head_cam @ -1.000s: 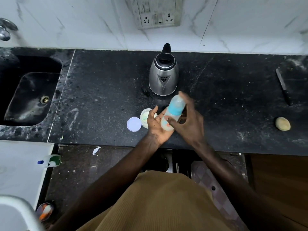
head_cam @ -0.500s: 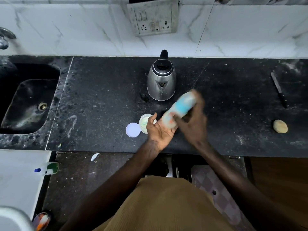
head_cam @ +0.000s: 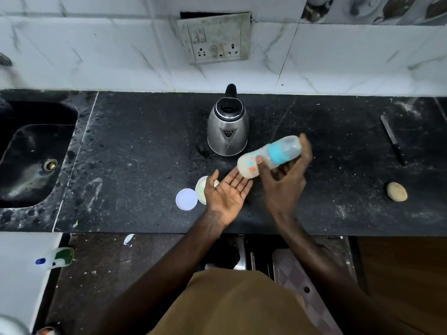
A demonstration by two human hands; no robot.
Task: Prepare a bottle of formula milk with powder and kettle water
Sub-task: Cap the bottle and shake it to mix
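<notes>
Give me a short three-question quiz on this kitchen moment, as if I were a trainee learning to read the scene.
1. True or false: the baby bottle stands upright on the counter.
2. Which hand grips the bottle? A) left hand B) right hand C) both
3. Fill in: the round white lid lies directly beside the open ______.

Key:
1. False. It is held tilted in the air, in front of the kettle.
2. B. The right hand holds it; the left hand is open, palm up, under the bottle's lower end.
3. Powder tub, partly hidden by the left hand.
</notes>
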